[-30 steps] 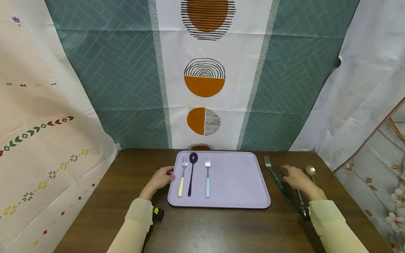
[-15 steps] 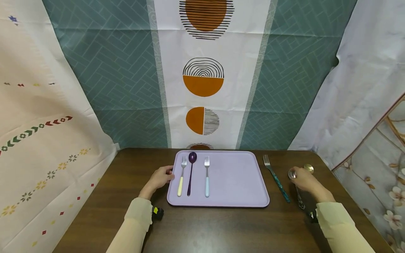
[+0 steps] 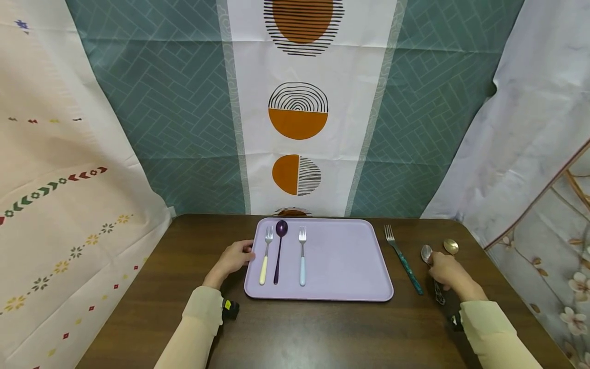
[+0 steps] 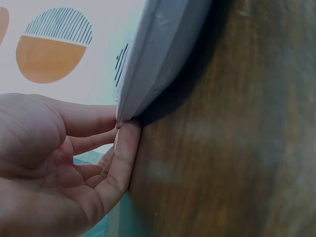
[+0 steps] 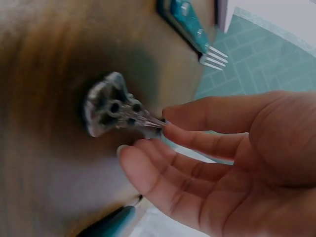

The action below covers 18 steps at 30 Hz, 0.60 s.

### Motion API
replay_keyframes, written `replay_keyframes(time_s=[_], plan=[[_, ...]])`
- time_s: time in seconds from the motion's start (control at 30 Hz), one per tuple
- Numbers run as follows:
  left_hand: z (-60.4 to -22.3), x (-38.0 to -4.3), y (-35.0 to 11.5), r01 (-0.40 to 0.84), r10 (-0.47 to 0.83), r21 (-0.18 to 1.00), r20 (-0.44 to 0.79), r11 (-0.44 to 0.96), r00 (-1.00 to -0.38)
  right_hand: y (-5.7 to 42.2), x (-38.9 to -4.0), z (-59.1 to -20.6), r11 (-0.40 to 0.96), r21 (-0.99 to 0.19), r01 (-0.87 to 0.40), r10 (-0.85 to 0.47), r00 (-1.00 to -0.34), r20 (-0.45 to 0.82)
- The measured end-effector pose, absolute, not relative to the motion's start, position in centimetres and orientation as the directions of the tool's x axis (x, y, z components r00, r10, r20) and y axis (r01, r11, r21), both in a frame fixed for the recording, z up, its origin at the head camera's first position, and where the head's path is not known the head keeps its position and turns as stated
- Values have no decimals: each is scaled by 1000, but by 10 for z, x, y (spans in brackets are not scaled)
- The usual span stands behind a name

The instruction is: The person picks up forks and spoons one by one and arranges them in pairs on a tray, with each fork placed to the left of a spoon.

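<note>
At the left edge of the lilac tray (image 3: 343, 261), my left hand (image 3: 235, 258) pinches the rim; the left wrist view has the thumb above and a finger beneath the tray edge (image 4: 163, 54). My right hand (image 3: 449, 274) pinches a silver spoon (image 3: 426, 252) between thumb and forefinger at its stem. The spoon's openwork handle end (image 5: 112, 106) points back toward the wrist, and part of the stem is hidden by the fingers. Lying on the tray are a yellow-handled fork (image 3: 264, 264), a dark purple spoon (image 3: 278, 251) and a fork with a pale blue handle (image 3: 302, 261).
Between tray and right hand lies a green-handled fork (image 3: 405, 264) on the brown table (image 3: 322, 333). A gold spoon (image 3: 450, 246) sits just beyond the right hand, its handle mostly covered in the head view. Patterned cloth (image 3: 184, 102) hangs behind the table.
My right hand has shifted right and nearer, uncovering the silver spoon's bowl, and its fingers now grip the stem. The left hand stays at the tray rim.
</note>
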<state>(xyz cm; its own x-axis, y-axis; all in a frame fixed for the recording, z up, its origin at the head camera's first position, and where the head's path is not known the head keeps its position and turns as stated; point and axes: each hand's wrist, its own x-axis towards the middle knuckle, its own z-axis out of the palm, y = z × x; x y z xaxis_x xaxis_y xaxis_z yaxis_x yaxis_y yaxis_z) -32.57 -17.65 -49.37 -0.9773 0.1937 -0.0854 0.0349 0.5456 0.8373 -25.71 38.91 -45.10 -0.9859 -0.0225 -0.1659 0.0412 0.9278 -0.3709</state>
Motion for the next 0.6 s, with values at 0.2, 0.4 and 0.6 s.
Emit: replay_keyframes(time_s=[0.2, 0.4, 0.6], plan=[[-495, -326, -176, 31, 190, 835, -89, 550, -978, 382, -256, -454, 936, -338, 97, 49, -988, -148], [-497, -327, -176, 31, 186, 835, -85, 549, -979, 380, -256, -452, 941, -301, 155, 111, -981, -159], [-497, -328, -175, 34, 187, 839, -81, 543, -979, 382, -256, -451, 925, -347, 158, 105, -981, -166]])
